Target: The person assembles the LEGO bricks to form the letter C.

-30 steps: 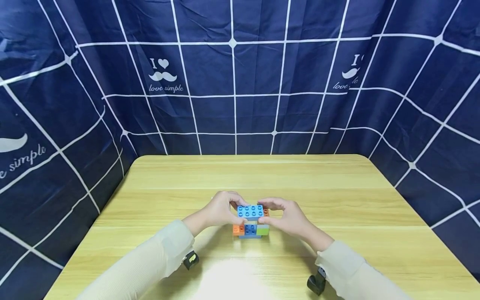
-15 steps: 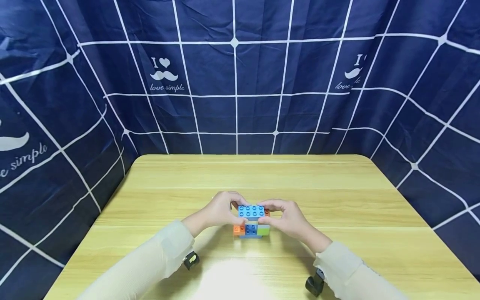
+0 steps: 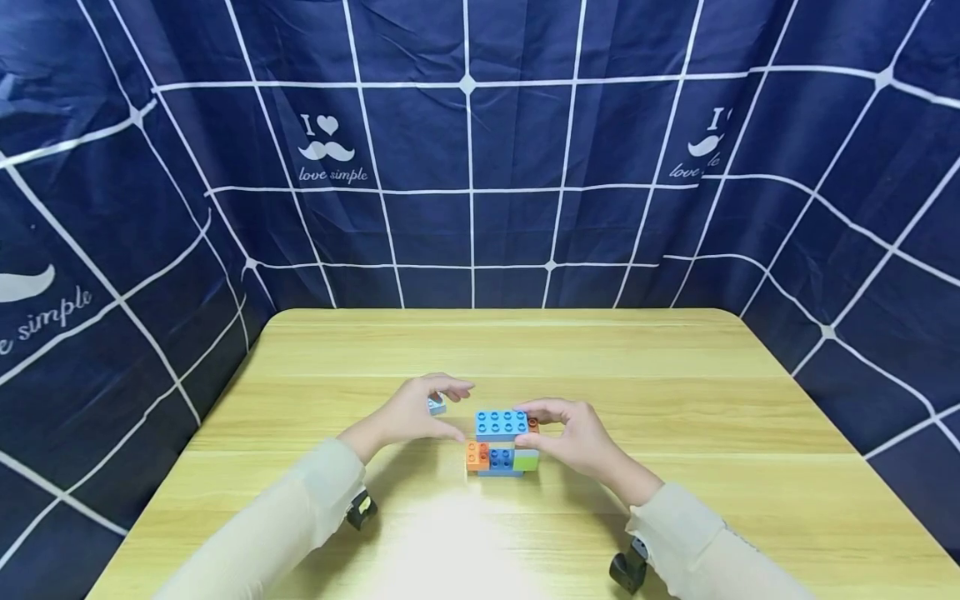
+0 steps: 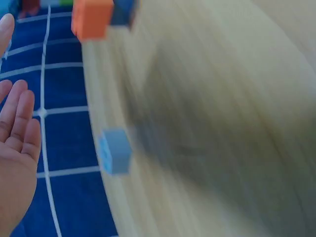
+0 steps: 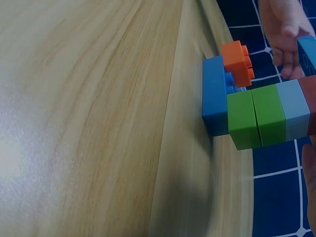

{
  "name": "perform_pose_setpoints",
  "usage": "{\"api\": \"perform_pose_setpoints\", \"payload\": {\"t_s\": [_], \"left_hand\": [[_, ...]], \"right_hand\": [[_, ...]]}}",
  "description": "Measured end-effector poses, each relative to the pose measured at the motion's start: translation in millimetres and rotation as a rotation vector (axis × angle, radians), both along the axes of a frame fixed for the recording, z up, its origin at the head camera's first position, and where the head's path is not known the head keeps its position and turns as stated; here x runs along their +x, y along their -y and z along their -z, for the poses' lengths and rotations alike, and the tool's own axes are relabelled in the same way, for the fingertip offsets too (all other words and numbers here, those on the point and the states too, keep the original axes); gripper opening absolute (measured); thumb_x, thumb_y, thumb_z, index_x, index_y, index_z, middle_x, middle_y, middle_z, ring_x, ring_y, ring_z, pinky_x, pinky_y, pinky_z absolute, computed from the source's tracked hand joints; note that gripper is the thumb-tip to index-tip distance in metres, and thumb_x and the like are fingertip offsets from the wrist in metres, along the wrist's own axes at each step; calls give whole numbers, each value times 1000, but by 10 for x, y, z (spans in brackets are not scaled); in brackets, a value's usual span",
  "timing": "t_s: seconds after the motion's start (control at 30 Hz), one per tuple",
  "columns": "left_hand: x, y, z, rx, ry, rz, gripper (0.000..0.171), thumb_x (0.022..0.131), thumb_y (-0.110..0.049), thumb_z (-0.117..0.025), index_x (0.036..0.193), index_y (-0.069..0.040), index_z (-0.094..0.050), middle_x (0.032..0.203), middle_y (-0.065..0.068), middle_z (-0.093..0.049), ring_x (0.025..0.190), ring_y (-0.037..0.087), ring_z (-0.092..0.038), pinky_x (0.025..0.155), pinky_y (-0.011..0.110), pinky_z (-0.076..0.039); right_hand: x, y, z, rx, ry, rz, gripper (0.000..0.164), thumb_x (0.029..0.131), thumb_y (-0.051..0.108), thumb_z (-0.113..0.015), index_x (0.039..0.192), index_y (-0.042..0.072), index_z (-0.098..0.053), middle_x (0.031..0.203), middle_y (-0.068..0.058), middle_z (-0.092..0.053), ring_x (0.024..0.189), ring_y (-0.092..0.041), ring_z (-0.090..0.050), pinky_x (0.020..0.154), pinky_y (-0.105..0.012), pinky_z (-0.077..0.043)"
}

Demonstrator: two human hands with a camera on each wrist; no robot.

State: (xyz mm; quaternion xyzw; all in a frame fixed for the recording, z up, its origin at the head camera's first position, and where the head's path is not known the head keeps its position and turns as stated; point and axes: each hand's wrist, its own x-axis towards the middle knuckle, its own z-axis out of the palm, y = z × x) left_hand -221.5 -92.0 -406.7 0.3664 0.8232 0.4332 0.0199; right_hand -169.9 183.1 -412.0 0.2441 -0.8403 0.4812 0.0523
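Note:
A blue eight-stud toy building brick lies across the top of a small brick structure. My right hand grips its right end between thumb and fingers, where a red-brown brick also shows. The right wrist view shows a column of two green bricks, a light blue brick and the red-brown brick. This column rises from a blue base brick, which also bears an orange brick. My left hand is left of the structure, fingers spread, holding nothing.
A loose light blue brick lies on the wooden table, partly behind my left hand in the head view. Dark blue curtain with white lines surrounds the table's back and sides. Glare brightens the table's front.
My left hand has let go of the blue brick's left end and moved left. The loose light blue brick has come into view. The right hand keeps its grip.

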Motion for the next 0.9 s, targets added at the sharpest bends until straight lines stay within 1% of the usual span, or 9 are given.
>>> {"api": "perform_pose_setpoints", "payload": {"t_s": [0.13, 0.2, 0.3, 0.4, 0.53, 0.67, 0.77, 0.9], "left_hand": [[-85, 119, 112, 42, -10, -107, 67, 66, -16, -88, 124, 0, -60, 113, 15, -64, 100, 25, -59, 84, 48, -48], [-115, 163, 169, 57, -3, -166, 65, 67, -14, -87, 124, 0, -60, 114, 15, -63, 100, 26, -58, 84, 48, -47], [-149, 215, 261, 47, 7, -239, 64, 68, -15, -87, 124, 1, -60, 116, 14, -62, 102, 27, -57, 85, 47, -48], [-168, 249, 343, 20, 32, -291, 65, 68, -14, -87, 124, 2, -59, 119, 14, -60, 104, 28, -56, 87, 43, -49], [-185, 272, 412, 2, 75, -353, 65, 67, -13, -87, 123, 3, -59, 117, 15, -60, 104, 31, -58, 88, 40, -50], [-208, 279, 454, -12, 117, -404, 62, 67, -14, -87, 121, 2, -61, 116, 13, -62, 102, 29, -60, 89, 40, -49], [-216, 275, 475, 0, 159, -431, 59, 68, -12, -86, 120, 2, -62, 114, 13, -63, 101, 27, -59, 90, 40, -48], [-220, 257, 519, 42, 183, -456, 56, 66, -9, -86, 116, 3, -64, 110, 13, -66, 98, 27, -60, 89, 39, -48]], "right_hand": [[13, -2, -11, 2, 21, 17, 39, 75, 30, -81, 110, 16, -71, 95, 10, -70, 92, -12, -65, 88, -49, -47], [17, -2, -16, -1, 28, 19, 39, 75, 29, -81, 110, 16, -71, 95, 10, -70, 92, -13, -65, 89, -49, -47], [13, -1, -10, -3, 34, 17, 39, 75, 29, -81, 110, 15, -71, 95, 10, -71, 92, -13, -65, 89, -50, -47], [9, -1, -3, -4, 37, 16, 39, 75, 29, -81, 111, 15, -71, 95, 9, -71, 93, -13, -65, 89, -50, -47], [15, 0, -9, -5, 41, 18, 40, 75, 29, -81, 111, 15, -71, 96, 9, -71, 93, -13, -65, 90, -50, -46], [12, -2, -5, -7, 39, 18, 39, 76, 28, -81, 111, 15, -71, 96, 9, -71, 93, -13, -65, 91, -50, -46], [9, -4, 2, -9, 33, 20, 39, 76, 28, -81, 111, 15, -71, 96, 9, -71, 92, -13, -65, 90, -50, -46], [11, -4, 8, -7, 31, 21, 39, 76, 29, -81, 111, 15, -71, 96, 9, -70, 92, -12, -65, 90, -50, -46]]}}
